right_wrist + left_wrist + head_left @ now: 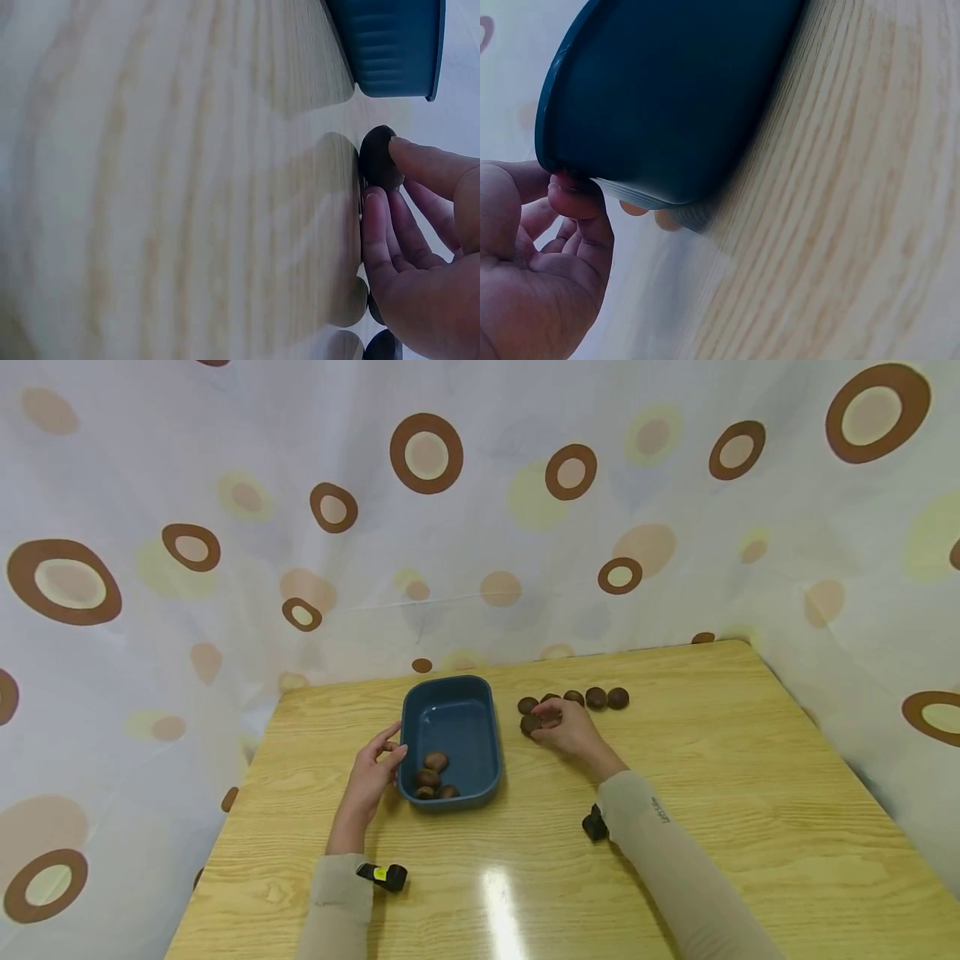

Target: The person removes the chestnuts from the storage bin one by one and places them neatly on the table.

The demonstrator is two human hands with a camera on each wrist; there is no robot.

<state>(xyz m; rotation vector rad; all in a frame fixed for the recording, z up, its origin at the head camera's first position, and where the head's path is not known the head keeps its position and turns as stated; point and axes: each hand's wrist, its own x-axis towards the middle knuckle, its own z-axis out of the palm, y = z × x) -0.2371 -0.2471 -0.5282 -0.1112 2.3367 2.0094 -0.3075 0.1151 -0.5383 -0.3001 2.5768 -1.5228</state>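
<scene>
A dark brown chestnut (529,724) is at the fingertips of my right hand (573,728), which pinches it between thumb and fingers. In the right wrist view this chestnut (381,157) is low at the table surface. Just behind it runs a row of several chestnuts (618,697), partly covered by the hand. My left hand (371,774) holds the left wall of a deep blue rectangular dish (492,735), thumb at the rim. The left wrist view shows the dish's outer wall (667,97) above the thumb and fingers. Several chestnuts (427,778) lie inside, in the dish's near left corner.
The light wood table (712,777) extends to both sides and toward me. Behind it hangs a white curtain (487,543) with brown circles. Each wrist bears a small black camera (595,823) at the sleeve.
</scene>
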